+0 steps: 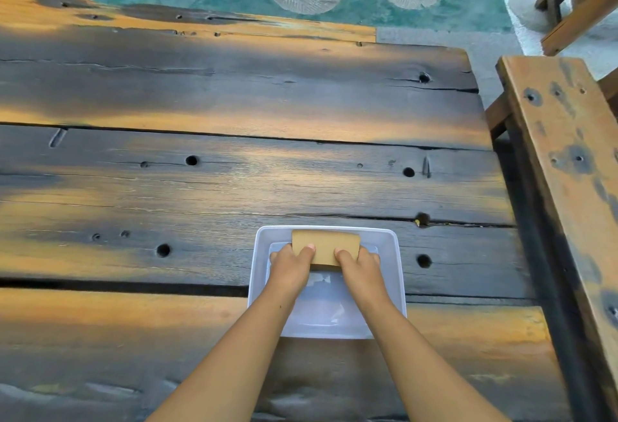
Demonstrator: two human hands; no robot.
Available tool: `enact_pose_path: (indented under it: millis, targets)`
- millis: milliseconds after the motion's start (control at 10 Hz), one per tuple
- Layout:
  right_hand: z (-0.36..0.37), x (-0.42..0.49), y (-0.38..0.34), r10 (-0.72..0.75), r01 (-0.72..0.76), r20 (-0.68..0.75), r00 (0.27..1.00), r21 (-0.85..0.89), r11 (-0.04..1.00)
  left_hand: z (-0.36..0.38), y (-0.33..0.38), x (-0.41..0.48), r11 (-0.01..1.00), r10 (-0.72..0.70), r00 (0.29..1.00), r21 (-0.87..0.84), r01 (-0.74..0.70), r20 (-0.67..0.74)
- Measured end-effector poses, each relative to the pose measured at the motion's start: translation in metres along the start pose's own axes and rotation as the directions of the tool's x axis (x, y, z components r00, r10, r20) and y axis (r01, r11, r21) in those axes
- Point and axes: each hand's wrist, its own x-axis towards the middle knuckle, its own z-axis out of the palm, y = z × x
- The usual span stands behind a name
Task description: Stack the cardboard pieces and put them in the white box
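Both hands hold the cardboard stack over the white box, which sits on the counter at six o'clock in view. The left hand grips its nine o'clock end and the right hand its three o'clock end, fingers curled shut around it with thumbs on top. The stack's long axis runs nine to three, toward the box's twelve o'clock wall. Whether it touches the box floor cannot be told. Neither hand is nearer; the next move looks like lowering and letting go.

left hand: fingers curled, thumb on top | right hand: same | forearms converging
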Motion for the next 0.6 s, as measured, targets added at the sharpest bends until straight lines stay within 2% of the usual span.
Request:
enact_pose_path:
  millis: [400,500,600]
  targets:
    - [-0.014,-0.009,0.004,-0.025,0.027,-0.047,0.999,0.044,0.999,-0.008,0.003,-0.010,0.996,-0.058,0.998,-0.070,0.057,-0.003]
    - [-0.026,-0.028,-0.006,-0.024,0.026,-0.053,0.998,0.027,0.999,-0.021,0.015,-0.036,1.000,0.015,1.000,-0.008,-0.015,-0.022]
    - [-0.040,-0.063,-0.020,-0.139,0.139,-0.069,0.988,-0.013,0.990,-0.037,0.022,-0.076,0.994,0.109,0.994,0.000,-0.109,0.003]
